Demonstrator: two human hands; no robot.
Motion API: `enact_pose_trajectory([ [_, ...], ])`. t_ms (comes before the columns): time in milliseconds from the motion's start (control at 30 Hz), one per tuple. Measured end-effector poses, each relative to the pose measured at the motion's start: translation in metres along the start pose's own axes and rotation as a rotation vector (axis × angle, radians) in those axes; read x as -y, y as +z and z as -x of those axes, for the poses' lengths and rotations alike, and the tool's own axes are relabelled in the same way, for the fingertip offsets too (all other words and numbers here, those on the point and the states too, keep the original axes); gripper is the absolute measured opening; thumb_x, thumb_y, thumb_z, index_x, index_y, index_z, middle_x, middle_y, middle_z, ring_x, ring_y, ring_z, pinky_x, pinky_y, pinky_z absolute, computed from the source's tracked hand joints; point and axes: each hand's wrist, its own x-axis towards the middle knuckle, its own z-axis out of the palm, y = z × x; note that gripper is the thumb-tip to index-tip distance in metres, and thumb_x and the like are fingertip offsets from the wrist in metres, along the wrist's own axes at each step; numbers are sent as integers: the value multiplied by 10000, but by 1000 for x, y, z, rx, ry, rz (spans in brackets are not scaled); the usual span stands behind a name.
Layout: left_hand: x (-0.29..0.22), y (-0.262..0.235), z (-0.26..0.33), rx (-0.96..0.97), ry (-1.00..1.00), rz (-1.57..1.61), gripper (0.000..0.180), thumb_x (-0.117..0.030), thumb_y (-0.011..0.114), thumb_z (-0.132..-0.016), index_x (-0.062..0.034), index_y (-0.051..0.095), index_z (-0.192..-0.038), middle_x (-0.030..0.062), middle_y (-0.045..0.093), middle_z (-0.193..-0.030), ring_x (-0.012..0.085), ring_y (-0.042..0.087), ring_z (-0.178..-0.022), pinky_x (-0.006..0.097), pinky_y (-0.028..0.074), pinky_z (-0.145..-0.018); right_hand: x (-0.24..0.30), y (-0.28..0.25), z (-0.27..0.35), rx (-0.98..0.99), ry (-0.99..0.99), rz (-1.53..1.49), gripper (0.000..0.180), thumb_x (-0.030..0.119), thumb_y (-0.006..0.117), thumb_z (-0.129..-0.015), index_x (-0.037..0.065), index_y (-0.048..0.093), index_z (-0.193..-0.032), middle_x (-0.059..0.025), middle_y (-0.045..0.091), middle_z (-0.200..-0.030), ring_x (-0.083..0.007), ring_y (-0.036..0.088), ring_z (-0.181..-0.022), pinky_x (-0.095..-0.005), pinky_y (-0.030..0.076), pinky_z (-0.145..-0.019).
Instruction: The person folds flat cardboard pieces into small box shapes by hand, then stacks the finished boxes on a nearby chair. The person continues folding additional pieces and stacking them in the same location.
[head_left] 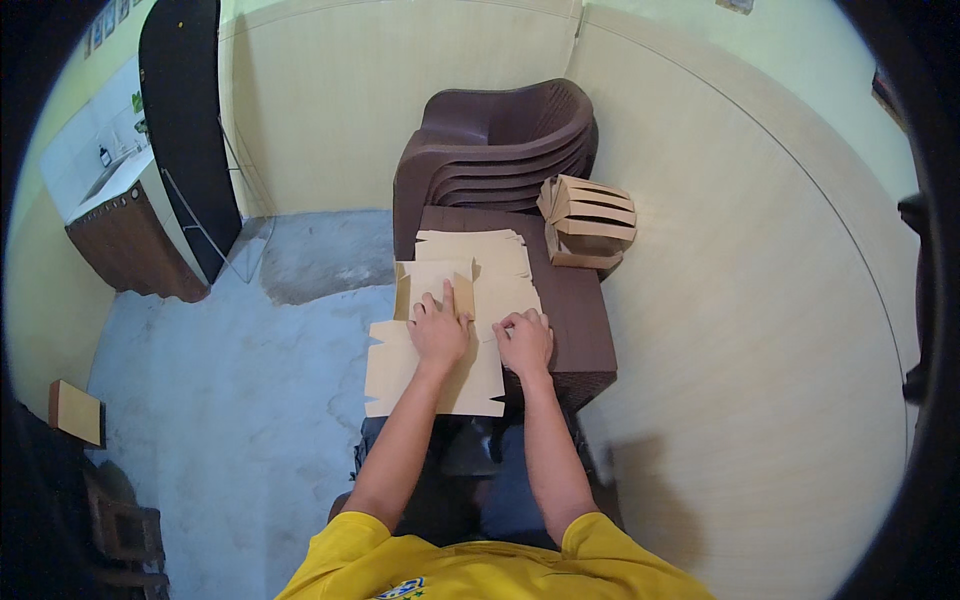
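Observation:
A tan cardboard box blank (435, 385), partly folded, lies in front of me with slots cut near its corners. Its folded-up part (434, 272) has raised walls at the left and right. My left hand (438, 332) rests on this part with its fingers spread and the index finger stretched forward. Beside it, my right hand (525, 345) is closed, fingers curled in over the right side of the cardboard; what they hold, if anything, is hidden. More flat cardboard (490, 245) lies beneath and beyond the blank.
The cardboard lies on a brown table (585, 325). Folded boxes (590, 220) are piled at its far right. Stacked brown plastic chairs (500, 150) stand behind. A pale wall (750, 300) rises at the right; at the far left is a sink counter (115, 185).

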Motion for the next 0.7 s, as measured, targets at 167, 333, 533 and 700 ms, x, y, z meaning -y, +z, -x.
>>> enact_pose_trajectory([
  [167, 27, -13, -19, 255, 177, 151, 984, -398, 882, -813, -145, 440, -1655, 179, 570, -1353, 420, 600, -1260, 532, 558, -1005, -4, -6, -18, 145, -53, 54, 208, 239, 678, -974, 81, 792, -1047, -186, 698, -1163, -399, 656, -1169, -517, 553, -988],
  [333, 19, -9, -4, 105, 127, 184, 769, -381, 874, -841, -152, 614, -1527, 175, 580, -1343, 386, 608, -1231, 504, 549, -997, 8, 0, -35, 214, 54, 81, 265, 212, 599, -964, 58, 789, -1067, -221, 755, -1172, -439, 709, -1141, -556, 565, -984],
  [533, 5, -8, 16, 63, 129, 51, 560, -429, 698, -1007, -195, 642, -1512, 187, 558, -1425, 354, 537, -1313, 501, 469, -1052, 35, -7, -29, 223, 163, -15, 300, 205, 603, -955, 44, 771, -1145, -247, 772, -1153, -439, 734, -1114, -546, 576, -979],
  [700, 7, 3, 17, 6, 155, 18, 571, -458, 625, -1043, -203, 598, -1553, 208, 518, -1521, 363, 505, -1343, 495, 428, -1087, 42, 4, -27, 141, 41, 286, 317, 196, 654, -935, 61, 744, -1208, -264, 711, -1221, -445, 695, -1174, -541, 583, -979],
])
